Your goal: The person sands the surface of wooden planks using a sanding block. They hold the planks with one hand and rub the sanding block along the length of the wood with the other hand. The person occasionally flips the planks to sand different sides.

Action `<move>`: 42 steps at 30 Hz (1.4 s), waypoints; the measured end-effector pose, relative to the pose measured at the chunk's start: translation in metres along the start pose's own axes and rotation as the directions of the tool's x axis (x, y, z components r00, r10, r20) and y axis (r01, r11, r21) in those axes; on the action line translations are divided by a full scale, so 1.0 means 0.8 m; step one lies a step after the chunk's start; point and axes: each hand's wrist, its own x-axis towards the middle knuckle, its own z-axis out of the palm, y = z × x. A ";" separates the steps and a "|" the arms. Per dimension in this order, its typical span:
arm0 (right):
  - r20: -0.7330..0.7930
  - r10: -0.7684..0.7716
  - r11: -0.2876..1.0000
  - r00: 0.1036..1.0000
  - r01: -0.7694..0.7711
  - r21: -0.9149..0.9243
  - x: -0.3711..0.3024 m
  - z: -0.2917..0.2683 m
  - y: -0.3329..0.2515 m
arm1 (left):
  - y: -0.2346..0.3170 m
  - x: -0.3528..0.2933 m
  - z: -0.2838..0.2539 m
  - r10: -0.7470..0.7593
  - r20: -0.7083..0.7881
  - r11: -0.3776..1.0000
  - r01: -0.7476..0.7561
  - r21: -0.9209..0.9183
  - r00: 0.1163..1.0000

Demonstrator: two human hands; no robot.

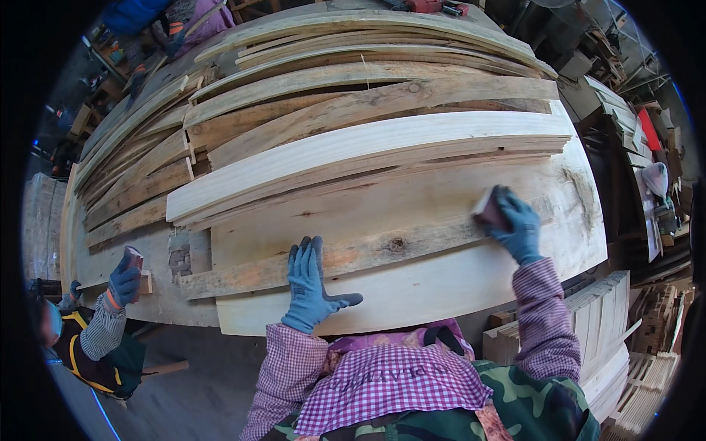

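Observation:
A long rough wooden plank [441, 239] with a dark knot lies across the pale board [412, 301] in front of me. My left hand [310, 283], in a blue-grey work glove, presses flat on the plank left of the knot, fingers stretched and thumb out to the side. Near the plank's right end, my right hand [518, 228], gloved the same way, is closed around a sanding block [488, 210]. The block is tilted and slightly blurred, with a dark reddish-brown face. Its underside is hidden, so I cannot tell how fully it touches the wood.
Beyond the plank lies a stack of pale planed boards [368, 151], with several rougher planks [390, 95] behind. More planks [140, 184] lie at the left. A co-worker's gloved hand [123, 281] holds a similar block at the left edge. Stacked panels [588, 316] stand at my right.

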 end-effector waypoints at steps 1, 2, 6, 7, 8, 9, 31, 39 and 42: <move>0.025 -0.108 0.992 0.994 0.106 0.065 0.011 0.004 -0.041 | -0.001 0.001 0.000 0.010 0.000 1.000 -0.010 -0.010 1.000; 0.037 -0.207 0.971 0.978 0.200 0.133 0.020 0.007 -0.086 | -0.002 0.002 0.000 0.023 0.004 1.000 -0.023 -0.014 1.000; 0.151 -0.475 0.847 0.867 0.404 0.346 0.040 0.049 -0.253 | -0.023 0.003 0.009 -0.027 -0.057 0.963 0.011 -0.270 0.998; 0.202 -0.532 0.820 0.822 0.441 0.366 0.046 0.051 -0.287 | -0.027 -0.001 0.004 -0.073 -0.084 0.921 0.034 -0.388 0.994; 0.239 -0.589 0.783 0.772 0.471 0.406 0.050 0.058 -0.308 | -0.021 0.002 -0.008 -0.132 -0.089 0.893 0.080 -0.444 0.987; 0.199 -0.595 0.764 0.779 0.470 0.443 0.052 0.060 -0.320 | -0.016 0.002 -0.022 -0.115 -0.104 0.925 0.068 -0.373 0.988; 0.177 -0.043 0.995 0.983 0.059 -0.085 0.001 0.084 -0.139 | 0.068 0.062 0.032 0.027 0.083 0.983 -0.041 0.181 0.996; 0.252 -0.128 0.992 0.959 0.125 0.030 0.008 0.055 -0.153 | -0.118 -0.058 -0.118 -0.500 -0.255 0.683 0.558 0.472 0.828; 0.219 -0.283 0.958 0.934 0.263 0.114 0.015 0.061 -0.178 | -0.153 -0.082 -0.113 -0.464 -0.352 0.645 0.583 0.494 0.813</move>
